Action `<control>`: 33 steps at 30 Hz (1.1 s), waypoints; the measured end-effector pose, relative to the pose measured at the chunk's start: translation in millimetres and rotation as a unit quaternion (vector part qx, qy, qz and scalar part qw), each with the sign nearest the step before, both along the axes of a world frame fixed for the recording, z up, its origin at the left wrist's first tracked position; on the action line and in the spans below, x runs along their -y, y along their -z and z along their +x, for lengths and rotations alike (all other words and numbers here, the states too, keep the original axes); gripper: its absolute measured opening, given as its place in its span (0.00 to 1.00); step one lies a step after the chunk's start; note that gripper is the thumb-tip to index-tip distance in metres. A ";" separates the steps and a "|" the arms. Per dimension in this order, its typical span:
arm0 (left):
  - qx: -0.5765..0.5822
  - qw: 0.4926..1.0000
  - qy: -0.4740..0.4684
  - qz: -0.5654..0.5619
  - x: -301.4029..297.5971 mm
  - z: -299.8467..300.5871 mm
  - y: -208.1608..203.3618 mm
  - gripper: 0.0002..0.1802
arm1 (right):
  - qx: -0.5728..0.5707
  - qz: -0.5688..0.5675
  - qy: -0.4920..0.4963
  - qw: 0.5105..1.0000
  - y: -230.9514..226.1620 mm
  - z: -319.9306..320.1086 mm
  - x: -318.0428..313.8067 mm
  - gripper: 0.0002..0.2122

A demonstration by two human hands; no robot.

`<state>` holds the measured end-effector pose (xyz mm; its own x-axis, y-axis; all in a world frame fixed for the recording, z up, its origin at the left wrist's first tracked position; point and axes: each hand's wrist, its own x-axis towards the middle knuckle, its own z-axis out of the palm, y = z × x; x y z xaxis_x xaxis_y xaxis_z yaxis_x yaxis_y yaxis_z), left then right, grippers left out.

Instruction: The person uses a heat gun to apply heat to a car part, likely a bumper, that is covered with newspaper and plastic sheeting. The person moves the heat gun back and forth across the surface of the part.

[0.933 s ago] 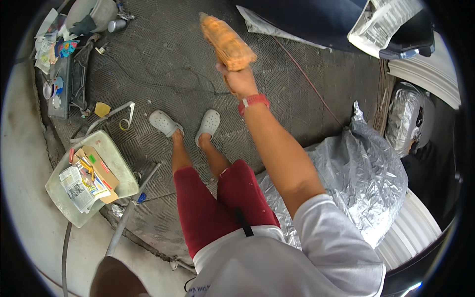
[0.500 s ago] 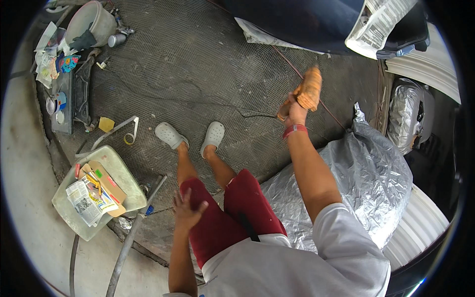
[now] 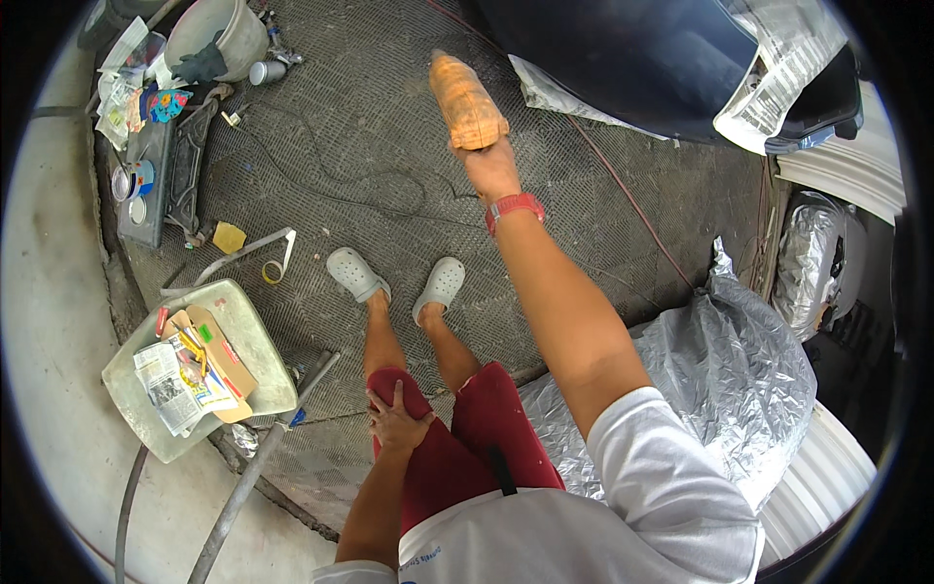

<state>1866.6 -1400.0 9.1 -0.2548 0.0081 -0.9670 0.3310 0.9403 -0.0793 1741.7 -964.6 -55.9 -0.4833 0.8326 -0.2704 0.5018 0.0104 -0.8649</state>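
My right hand, with a red watch at the wrist, grips the handle of a corded heat gun wrapped in orange tape. Its narrow end points up and left, away from me, above the textured floor mat. The hand covers most of the handle. My left hand lies on my left thigh over the dark red shorts, fingers spread, holding nothing. Beyond the heat gun, to the right, is a dark glossy curved panel with newspaper along its edges.
At left stands a pale bin with newspaper and cardboard. Further back are a grey step with cans, a white bucket and a spray gun. Silver sheeting bulges at right. A black cord and a reddish hose cross the mat.
My right hand has swung the heat gun left and farther out, turning its narrow end to the left. My left hand has come down onto my thigh. The view has shifted slightly.
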 end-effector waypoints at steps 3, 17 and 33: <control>0.007 1.000 0.015 -0.010 1.7 0.2 10.3 0.64 | -0.012 0.033 0.003 0.999 3.9 4.6 0.5 0.22; 0.025 0.999 0.030 -0.023 -3.5 -24.5 17.9 0.62 | -0.004 -0.022 0.432 0.901 19.8 70.3 50.0 0.24; 0.066 0.997 0.045 -0.001 1.3 -106.4 24.1 0.63 | -0.236 -0.031 0.441 0.866 -111.1 65.3 45.3 0.13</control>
<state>1760.2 -1401.3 -15.0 -0.1236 0.0229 -0.9921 0.4219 0.9061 -0.0317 1807.0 -1009.9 55.2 0.2636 0.9250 -0.2736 -0.1181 -0.2506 -0.9609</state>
